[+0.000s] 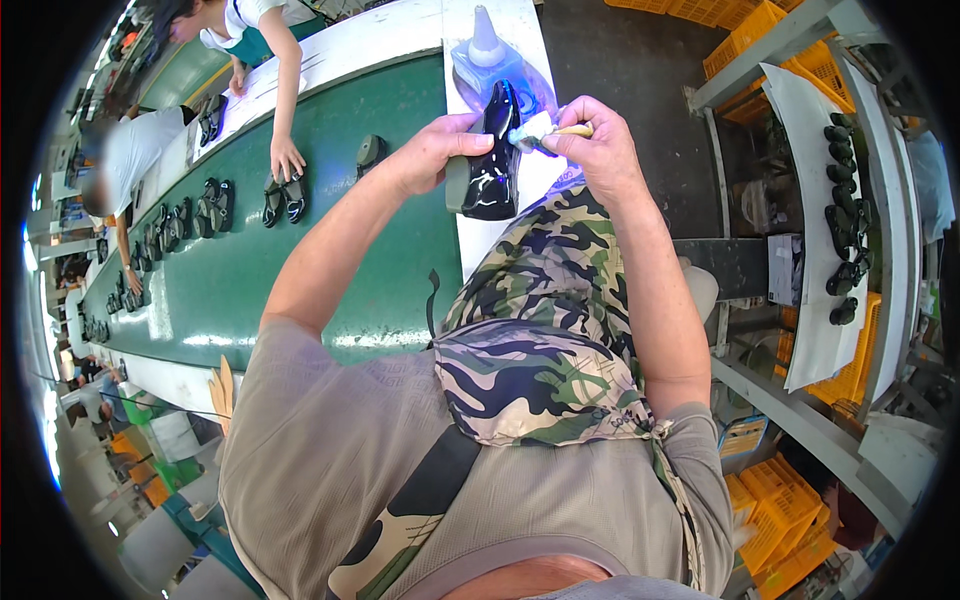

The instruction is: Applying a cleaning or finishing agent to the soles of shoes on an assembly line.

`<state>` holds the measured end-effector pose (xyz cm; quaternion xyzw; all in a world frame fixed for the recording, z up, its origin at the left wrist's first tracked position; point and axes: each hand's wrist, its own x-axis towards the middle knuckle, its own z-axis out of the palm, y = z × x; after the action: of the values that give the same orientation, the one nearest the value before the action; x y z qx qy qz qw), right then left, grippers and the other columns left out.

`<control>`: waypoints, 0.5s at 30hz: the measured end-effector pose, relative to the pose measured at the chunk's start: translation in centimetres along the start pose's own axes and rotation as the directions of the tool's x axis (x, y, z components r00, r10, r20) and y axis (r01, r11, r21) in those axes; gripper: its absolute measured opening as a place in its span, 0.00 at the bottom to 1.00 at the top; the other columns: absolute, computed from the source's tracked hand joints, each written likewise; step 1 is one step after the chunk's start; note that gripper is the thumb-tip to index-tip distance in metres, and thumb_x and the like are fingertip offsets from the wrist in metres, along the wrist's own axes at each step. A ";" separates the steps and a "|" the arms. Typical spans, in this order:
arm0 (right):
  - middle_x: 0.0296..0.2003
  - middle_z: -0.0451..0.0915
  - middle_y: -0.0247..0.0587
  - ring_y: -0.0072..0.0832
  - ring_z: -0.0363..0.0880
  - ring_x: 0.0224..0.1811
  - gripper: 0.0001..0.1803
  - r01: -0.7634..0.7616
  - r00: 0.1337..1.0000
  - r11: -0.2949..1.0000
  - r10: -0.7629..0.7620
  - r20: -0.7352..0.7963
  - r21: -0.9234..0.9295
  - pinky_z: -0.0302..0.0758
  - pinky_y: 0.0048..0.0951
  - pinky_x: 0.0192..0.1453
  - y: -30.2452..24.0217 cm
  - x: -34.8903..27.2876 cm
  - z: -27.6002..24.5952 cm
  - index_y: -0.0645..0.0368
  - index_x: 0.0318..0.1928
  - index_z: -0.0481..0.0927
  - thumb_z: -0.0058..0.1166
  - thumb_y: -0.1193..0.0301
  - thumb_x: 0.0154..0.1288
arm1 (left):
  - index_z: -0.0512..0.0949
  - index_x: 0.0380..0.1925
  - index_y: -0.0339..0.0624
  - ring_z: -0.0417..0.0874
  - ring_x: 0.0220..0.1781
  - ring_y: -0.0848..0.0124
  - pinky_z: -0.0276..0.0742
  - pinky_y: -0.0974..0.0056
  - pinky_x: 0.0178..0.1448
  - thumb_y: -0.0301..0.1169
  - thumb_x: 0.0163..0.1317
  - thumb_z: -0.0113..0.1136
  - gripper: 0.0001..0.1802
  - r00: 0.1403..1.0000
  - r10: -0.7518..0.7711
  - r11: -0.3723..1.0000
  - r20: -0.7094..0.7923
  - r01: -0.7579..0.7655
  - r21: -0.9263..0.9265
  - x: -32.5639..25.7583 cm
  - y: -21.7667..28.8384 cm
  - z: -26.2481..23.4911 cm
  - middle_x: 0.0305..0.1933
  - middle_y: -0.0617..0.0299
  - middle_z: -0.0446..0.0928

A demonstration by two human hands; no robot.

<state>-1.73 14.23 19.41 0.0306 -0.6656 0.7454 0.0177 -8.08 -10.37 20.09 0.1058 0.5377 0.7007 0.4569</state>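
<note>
- My left hand is closed around a glossy black shoe piece, gripping it from the left side and holding it upright over my lap, toe end up.
- My right hand is pinched shut on a small brush with a pale wooden handle; the whitish bristle end touches the upper right edge of the black shoe piece.
- Just beyond both hands: a clear bottle of blue liquid with a cone-shaped white nozzle, standing on a white strip of desk that runs away from me.
- Below the hands: camouflage cloth over my lap, and my grey-brown shirt.
- Left of the white strip: a long green conveyor belt carrying dark sandals in pairs, most of them further up the line to the left.
- Across the belt: another person's hand rests by one pair; a second person in a white top works further along.
- Right side: a white curved board on a grey rack holds a row of small black parts; yellow crates sit below and behind it.
</note>
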 end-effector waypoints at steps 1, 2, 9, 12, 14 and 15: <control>0.33 0.77 0.31 0.17 0.74 0.34 0.10 -0.028 0.999 0.998 0.027 0.025 0.065 0.71 0.20 0.39 0.0 -0.2 0.1 0.59 0.33 0.77 0.66 0.80 0.55 | 0.70 0.59 0.30 0.83 0.44 0.72 0.81 0.66 0.51 0.44 0.59 0.67 0.35 0.999 0.025 0.999 -0.027 -0.024 0.036 0.3 -0.2 0.3 0.47 0.56 0.81; 0.33 0.76 0.29 0.17 0.73 0.33 0.10 -0.057 0.997 0.990 0.051 0.051 0.129 0.70 0.19 0.39 0.1 -0.3 0.1 0.57 0.32 0.76 0.65 0.80 0.55 | 0.70 0.59 0.30 0.83 0.44 0.72 0.81 0.66 0.51 0.44 0.59 0.67 0.35 0.999 0.022 0.999 -0.027 -0.021 0.036 0.3 -0.3 0.4 0.47 0.56 0.81; 0.32 0.74 0.28 0.17 0.73 0.34 0.10 -0.112 0.992 0.973 0.095 0.089 0.203 0.69 0.20 0.41 -0.5 -1.3 0.1 0.57 0.32 0.75 0.65 0.79 0.54 | 0.72 0.58 0.31 0.86 0.45 0.67 0.83 0.60 0.53 0.40 0.66 0.62 0.27 0.998 -0.043 0.994 -0.051 0.038 -0.101 1.1 -1.6 -0.2 0.48 0.52 0.82; 0.30 0.77 0.30 0.17 0.74 0.32 0.10 -0.049 0.998 0.981 0.041 0.045 0.189 0.71 0.21 0.36 -0.7 -1.7 -0.5 0.60 0.33 0.76 0.66 0.80 0.54 | 0.73 0.58 0.32 0.86 0.46 0.66 0.82 0.59 0.55 0.40 0.68 0.60 0.26 0.994 -0.105 0.972 -0.019 0.099 -0.212 1.5 -2.0 0.3 0.49 0.53 0.82; 0.29 0.76 0.29 0.15 0.72 0.31 0.10 -0.025 0.998 0.992 0.019 0.053 0.122 0.69 0.20 0.35 -0.7 -1.8 -1.0 0.59 0.32 0.76 0.66 0.80 0.54 | 0.73 0.58 0.32 0.86 0.46 0.66 0.82 0.58 0.56 0.40 0.68 0.60 0.25 0.992 -0.123 0.955 -0.011 0.115 -0.274 1.7 -2.5 0.9 0.49 0.53 0.82; 0.29 0.76 0.29 0.15 0.72 0.31 0.10 -0.024 0.999 0.992 0.018 0.048 0.123 0.69 0.20 0.35 -0.7 -1.9 -1.2 0.59 0.32 0.76 0.66 0.80 0.54 | 0.74 0.57 0.33 0.85 0.47 0.65 0.82 0.57 0.56 0.40 0.68 0.59 0.24 0.987 -0.157 0.936 -0.022 0.142 -0.322 1.9 -3.0 0.9 0.49 0.53 0.82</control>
<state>0.23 15.50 19.79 0.0421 -0.6189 0.7843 -0.0080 -6.99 -8.32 17.29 -0.0274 0.4346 0.7439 0.5069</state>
